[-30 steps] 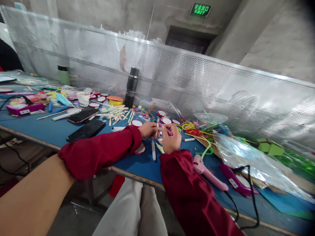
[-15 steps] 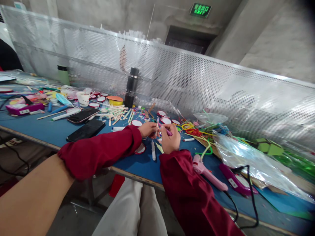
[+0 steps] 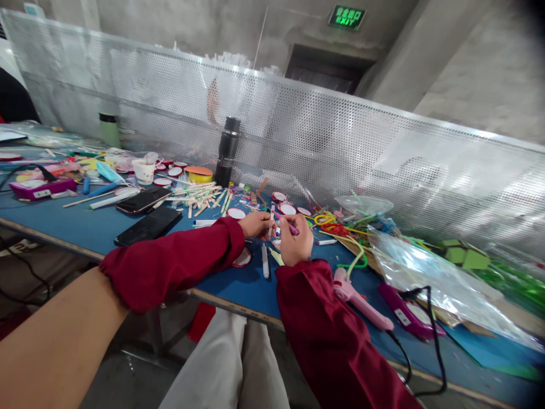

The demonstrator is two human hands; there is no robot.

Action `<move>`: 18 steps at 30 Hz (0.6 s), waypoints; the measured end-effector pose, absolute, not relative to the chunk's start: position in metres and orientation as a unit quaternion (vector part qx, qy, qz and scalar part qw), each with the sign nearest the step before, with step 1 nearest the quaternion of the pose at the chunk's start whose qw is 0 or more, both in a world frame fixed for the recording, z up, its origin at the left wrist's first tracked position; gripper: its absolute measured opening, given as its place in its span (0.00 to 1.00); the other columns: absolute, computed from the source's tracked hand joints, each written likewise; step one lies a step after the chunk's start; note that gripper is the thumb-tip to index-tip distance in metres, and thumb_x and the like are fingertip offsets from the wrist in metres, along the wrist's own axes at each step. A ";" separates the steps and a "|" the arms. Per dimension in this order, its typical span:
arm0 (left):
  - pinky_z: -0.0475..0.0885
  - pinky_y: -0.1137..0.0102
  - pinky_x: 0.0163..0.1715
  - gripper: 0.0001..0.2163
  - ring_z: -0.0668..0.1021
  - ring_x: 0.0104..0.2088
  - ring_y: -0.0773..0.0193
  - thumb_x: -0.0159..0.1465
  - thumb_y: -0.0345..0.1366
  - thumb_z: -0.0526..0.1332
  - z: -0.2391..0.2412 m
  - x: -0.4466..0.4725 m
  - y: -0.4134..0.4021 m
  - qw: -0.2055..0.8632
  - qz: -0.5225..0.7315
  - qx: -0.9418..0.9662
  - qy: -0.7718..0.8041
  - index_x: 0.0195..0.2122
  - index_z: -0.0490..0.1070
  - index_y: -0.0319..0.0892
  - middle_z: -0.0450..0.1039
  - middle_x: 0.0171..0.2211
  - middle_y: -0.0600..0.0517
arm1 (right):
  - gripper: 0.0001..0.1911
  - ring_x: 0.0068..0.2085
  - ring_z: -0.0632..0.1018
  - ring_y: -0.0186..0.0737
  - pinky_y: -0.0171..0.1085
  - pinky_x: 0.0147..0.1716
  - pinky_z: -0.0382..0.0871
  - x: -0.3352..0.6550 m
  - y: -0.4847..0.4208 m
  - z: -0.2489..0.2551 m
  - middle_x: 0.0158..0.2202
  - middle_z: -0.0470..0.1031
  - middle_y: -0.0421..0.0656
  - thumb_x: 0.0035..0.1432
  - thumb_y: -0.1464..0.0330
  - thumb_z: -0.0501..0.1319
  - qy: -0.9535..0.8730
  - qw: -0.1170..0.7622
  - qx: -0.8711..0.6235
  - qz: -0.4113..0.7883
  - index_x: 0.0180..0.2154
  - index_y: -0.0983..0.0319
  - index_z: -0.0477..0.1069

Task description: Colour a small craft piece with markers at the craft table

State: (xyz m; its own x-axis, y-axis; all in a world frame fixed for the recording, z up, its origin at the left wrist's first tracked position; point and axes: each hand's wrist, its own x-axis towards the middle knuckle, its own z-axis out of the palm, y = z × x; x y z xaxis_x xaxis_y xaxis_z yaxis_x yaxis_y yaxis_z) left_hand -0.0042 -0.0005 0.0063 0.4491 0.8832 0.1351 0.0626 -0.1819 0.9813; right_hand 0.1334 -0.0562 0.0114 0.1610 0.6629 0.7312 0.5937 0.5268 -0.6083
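Note:
Both my hands meet over the blue table (image 3: 85, 227), in dark red sleeves. My right hand (image 3: 296, 244) is closed round a purple marker (image 3: 291, 228), tip pointing left. My left hand (image 3: 256, 223) is curled beside it, fingers pinching a small white piece I cannot make out. A white pen (image 3: 265, 261) and a red-rimmed white disc (image 3: 243, 259) lie just below my hands. More red-rimmed discs (image 3: 287, 208) sit behind them.
Two phones (image 3: 147, 225) lie left of my hands, wooden sticks (image 3: 202, 196) and a black flask (image 3: 227, 151) behind. A pink glue gun (image 3: 360, 301), a purple box with black cable (image 3: 404, 312), pipe cleaners (image 3: 336, 227) and a plastic bag (image 3: 430, 272) fill the right. A perforated metal screen (image 3: 340, 147) backs the table.

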 end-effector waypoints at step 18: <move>0.72 0.74 0.27 0.09 0.75 0.21 0.70 0.65 0.39 0.57 0.006 -0.005 0.000 0.528 0.380 0.670 0.357 0.33 0.67 0.38 0.74 0.26 0.53 | 0.11 0.30 0.73 0.36 0.35 0.31 0.63 0.134 -0.056 0.013 0.30 0.75 0.39 0.60 0.59 0.58 -0.647 0.587 -0.486 0.028 0.35 0.60 0.72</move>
